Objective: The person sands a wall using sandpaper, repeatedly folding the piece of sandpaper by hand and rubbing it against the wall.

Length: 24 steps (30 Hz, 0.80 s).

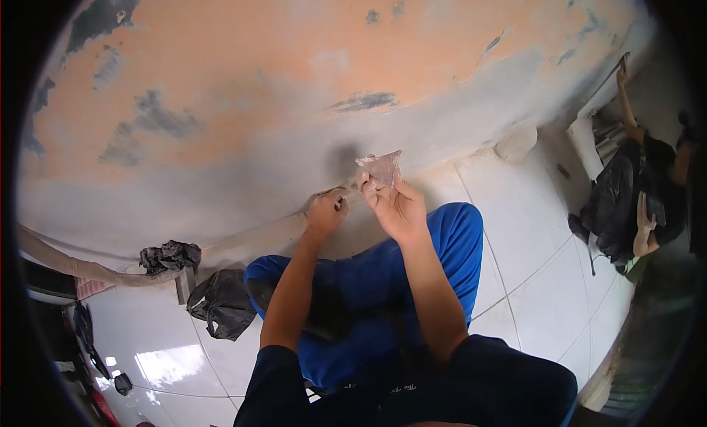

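Note:
My right hand holds a flat, roughly triangular pinkish-brown piece up in front of the wall, its fingers and thumb at the lower edges. To its left, my left hand is curled near the foot of the wall, beside a small rough dark patch; whether anything sits between its fingers is too small to make out. The wall shows peeling orange paint, grey patches and a pale lower band.
Black plastic bags lie on the white tiled floor at the left, near a crumpled black bundle. At the right, another person in dark clothes reaches toward the wall. A round pale lump is at the wall's base.

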Available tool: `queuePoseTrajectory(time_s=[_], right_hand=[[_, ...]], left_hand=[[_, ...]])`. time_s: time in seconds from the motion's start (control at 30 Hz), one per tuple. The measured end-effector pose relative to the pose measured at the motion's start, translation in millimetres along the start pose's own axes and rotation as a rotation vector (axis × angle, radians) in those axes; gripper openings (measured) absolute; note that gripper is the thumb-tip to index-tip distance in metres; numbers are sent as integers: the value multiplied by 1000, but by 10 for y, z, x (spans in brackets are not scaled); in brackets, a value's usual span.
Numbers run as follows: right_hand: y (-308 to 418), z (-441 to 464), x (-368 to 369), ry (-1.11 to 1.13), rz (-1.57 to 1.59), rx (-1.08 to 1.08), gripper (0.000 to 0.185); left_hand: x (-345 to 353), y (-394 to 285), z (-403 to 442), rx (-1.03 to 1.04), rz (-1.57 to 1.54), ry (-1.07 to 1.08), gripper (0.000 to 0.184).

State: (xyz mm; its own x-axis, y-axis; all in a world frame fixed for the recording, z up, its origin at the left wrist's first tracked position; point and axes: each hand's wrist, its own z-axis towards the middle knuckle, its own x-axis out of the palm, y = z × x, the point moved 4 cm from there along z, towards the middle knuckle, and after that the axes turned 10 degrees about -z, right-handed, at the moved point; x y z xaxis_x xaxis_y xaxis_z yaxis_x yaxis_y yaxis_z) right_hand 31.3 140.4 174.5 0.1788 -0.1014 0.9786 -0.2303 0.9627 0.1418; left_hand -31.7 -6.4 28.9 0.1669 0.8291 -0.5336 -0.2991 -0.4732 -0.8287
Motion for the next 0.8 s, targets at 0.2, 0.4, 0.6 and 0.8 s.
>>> queuePoseTrajectory(time_s=[0.2,0.4,0.6,0.8], right_hand=[[380,-35,-797,-338,-501,120,36],[339,-39,-1052,-558,-731,222,34],[235,-32,-1135,-554,-933,140,28],[286,-58,-1350,-620,-1254,35,29]], left_hand=[[69,-222,0,-29,-332,143,28],[61,-309,-30,-8,-602,267,32],[88,-248,19,-48,-577,302,40],[131,-300,26,-81,-602,319,43]])
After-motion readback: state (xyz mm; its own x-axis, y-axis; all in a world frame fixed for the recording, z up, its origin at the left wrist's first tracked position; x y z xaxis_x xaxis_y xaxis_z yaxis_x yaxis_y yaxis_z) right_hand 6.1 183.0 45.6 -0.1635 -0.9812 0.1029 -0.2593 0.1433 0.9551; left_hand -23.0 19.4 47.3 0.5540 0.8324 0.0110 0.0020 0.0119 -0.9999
